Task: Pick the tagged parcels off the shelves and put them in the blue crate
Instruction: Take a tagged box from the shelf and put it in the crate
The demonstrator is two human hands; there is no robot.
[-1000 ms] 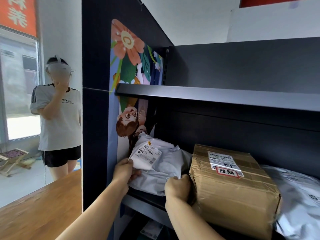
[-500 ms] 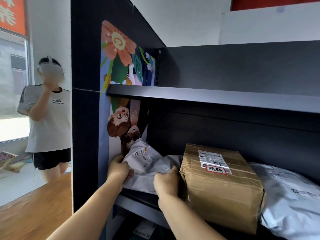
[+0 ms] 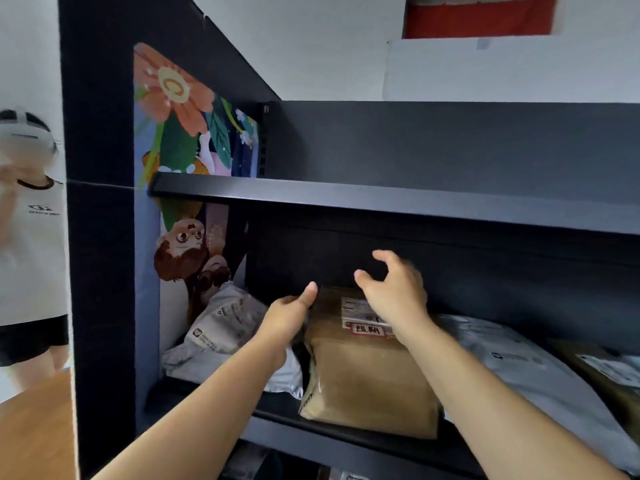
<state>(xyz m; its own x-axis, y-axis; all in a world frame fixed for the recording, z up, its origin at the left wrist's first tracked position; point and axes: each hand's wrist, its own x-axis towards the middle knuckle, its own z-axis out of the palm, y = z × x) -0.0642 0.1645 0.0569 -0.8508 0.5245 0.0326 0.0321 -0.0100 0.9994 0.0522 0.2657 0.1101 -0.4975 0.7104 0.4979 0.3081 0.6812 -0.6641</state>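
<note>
Looking like a parcel pickup shop: dark metal shelves (image 3: pixel 381 199) holding a taped cardboard box (image 3: pixel 367 372) with shipping labels, grey mailing bags (image 3: pixel 221 327) lying beside it, a cartoon poster (image 3: pixel 180 133) sticking on the side.

Soft, even daylight fills the room, brightest on the white wall (image 3: pixel 311 46) up top and at the far left edge. The dark shelf unit (image 3: pixel 415 199) swallows light, and its lower bay sits in deep shadow. The right hand (image 3: pixel 394 289) is smeared by motion blur. Straight lines bow toward the edges from wide-angle distortion, and detail is soft throughout.
</note>
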